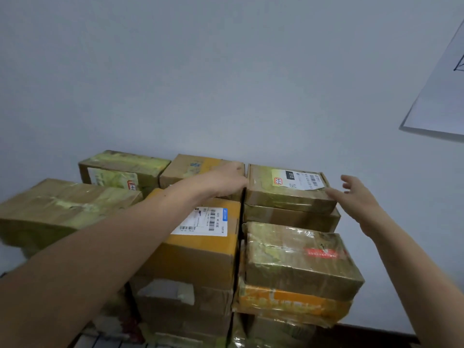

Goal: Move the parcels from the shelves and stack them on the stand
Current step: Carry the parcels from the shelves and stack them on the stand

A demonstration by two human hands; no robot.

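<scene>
Left hand point(226, 179) fingertips out of sight behind labelled parcel point(288, 189)

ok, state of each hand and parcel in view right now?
left hand: at left edge of labelled top parcel, fingers hidden
right hand: open, fingers spread, beside its right edge
labelled top parcel: flat, taped shut, on lower parcel
red-tag parcel: flat on orange parcel
yellow-taped parcel: flat, sealed
</scene>
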